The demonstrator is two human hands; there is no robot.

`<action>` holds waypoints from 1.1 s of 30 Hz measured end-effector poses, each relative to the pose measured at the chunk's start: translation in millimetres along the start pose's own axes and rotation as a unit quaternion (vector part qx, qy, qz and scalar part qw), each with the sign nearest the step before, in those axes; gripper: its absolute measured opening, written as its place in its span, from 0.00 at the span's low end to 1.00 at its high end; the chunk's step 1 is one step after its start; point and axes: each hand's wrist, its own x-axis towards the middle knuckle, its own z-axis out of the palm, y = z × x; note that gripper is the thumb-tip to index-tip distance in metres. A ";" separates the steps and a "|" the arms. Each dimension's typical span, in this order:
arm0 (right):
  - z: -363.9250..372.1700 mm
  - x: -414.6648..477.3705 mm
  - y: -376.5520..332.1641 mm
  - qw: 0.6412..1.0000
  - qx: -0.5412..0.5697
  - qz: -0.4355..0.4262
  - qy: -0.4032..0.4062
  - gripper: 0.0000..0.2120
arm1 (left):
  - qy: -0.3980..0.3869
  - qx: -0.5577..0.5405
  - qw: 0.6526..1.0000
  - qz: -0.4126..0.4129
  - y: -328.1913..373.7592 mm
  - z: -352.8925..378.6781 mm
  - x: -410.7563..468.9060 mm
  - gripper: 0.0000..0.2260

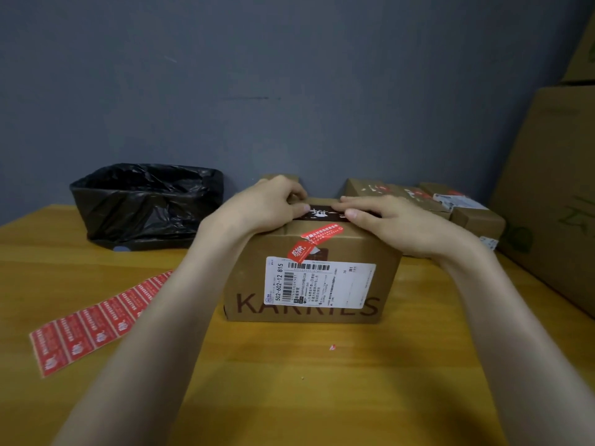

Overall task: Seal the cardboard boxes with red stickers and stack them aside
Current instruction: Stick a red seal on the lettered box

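A parcel-packing corner: labelled cardboard boxes (pixel 425 201) piled against a grey wall (pixel 289 75), a sheet of red stickers (pixel 96 320) on the wooden table (pixel 322 381), a black-lined bin (pixel 145 204)

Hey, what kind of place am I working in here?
Probably a small parcel-packing station: a labelled cardboard box on a wooden table, a strip of red stickers, more boxes stacked nearby.

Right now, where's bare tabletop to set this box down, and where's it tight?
Free: the wooden tabletop in front of the brown cardboard box with the white label, and the strip between that box and the black-bagged bin. Near left is taken by the sheet of red stickers. Crowded: back right, where small cardboard boxes meet the large cartons.
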 end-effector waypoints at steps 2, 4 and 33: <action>-0.4 4.9 -1.0 0.998 0.028 -0.015 0.062 0.12 | 0.008 -0.005 1.000 0.000 -0.3 1.6 0.3 0.15; -0.2 8.2 -2.7 0.990 0.091 -0.013 0.108 0.06 | 0.024 -0.012 1.000 0.004 -1.6 4.9 0.6 0.12; -3.4 4.1 -7.9 0.994 0.065 -0.060 0.056 0.07 | 0.065 -0.020 0.996 0.049 -1.2 10.7 -1.7 0.02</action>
